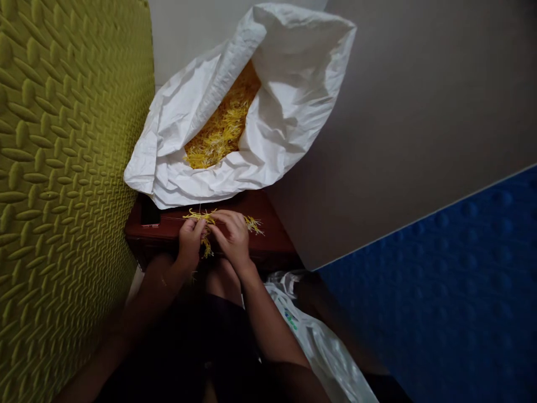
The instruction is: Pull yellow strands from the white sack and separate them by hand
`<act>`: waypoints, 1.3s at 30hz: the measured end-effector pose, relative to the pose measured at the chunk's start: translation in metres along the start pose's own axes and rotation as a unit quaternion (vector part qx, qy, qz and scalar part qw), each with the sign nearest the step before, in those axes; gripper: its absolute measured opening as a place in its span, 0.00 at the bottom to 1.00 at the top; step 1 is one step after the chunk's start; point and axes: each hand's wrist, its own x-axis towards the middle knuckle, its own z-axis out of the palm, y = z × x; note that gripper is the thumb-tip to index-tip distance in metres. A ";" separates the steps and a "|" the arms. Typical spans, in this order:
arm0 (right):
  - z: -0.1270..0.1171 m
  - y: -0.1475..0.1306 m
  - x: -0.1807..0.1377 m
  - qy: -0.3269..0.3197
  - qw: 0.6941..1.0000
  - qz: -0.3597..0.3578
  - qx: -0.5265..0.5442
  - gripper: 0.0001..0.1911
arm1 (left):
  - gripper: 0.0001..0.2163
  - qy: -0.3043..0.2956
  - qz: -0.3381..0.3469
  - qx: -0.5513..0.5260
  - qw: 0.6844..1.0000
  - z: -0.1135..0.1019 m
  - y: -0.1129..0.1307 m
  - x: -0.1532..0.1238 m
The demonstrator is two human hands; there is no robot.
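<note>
My left hand [191,239] is closed in a pinch on a small bunch of thin yellow strands [196,215] above a dark red surface [272,226]. Beside it, my right hand [233,234] has its thumb and forefinger curled onto the same yellow strands, near the left fingertips. A few strands hang below the fingers. Just past the right hand lies another small cluster of yellow and white strands [254,225]. A fine thread or wire stretches leftward from the left fingers. Behind both hands stands an open white sack [289,129] holding a heap of similar yellow strands [222,131].
A dark, flat phone-like object [150,211] lies at the surface's left end. Textured yellow matting [75,168] rises on the left. A grey panel [398,112] and blue textured matting [453,280] flank the right. A white plastic bag [319,336] is beside my right forearm.
</note>
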 end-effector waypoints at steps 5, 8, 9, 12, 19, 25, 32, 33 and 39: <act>0.003 0.000 0.000 -0.006 1.000 0.003 0.017 0.09 | 0.08 -0.012 0.007 0.008 1.000 0.001 0.003 -0.002; 0.002 0.000 0.000 -0.015 0.998 0.032 0.060 0.07 | 0.08 -0.021 0.007 0.008 1.000 -0.001 0.003 -0.002; 0.002 0.000 0.000 -0.009 0.995 0.048 0.081 0.06 | 0.08 -0.024 0.008 0.008 1.000 -0.001 0.003 -0.002; 0.004 0.001 -0.002 0.041 0.973 0.126 0.189 0.04 | 0.08 -0.029 0.013 -0.002 1.000 0.000 0.002 -0.003; 0.020 0.015 -0.006 0.111 0.799 0.360 0.469 0.11 | 0.10 -0.052 -0.057 -0.111 0.991 0.015 -0.008 -0.011; 0.024 0.029 -0.004 0.175 0.830 0.339 0.408 0.10 | 0.11 -0.026 -0.047 -0.101 0.993 0.022 -0.018 -0.009; 0.000 0.012 -0.003 0.029 0.999 -0.027 0.016 0.02 | 0.09 -0.019 -0.016 -0.108 0.994 0.008 -0.006 0.008; -0.001 0.009 -0.003 0.009 0.998 -0.056 -0.001 0.03 | 0.09 -0.023 -0.035 -0.129 0.991 0.005 -0.004 0.011; 0.017 0.012 -0.010 0.080 0.991 0.032 0.098 0.02 | 0.06 -0.026 -0.143 -0.223 0.964 0.000 -0.002 0.012</act>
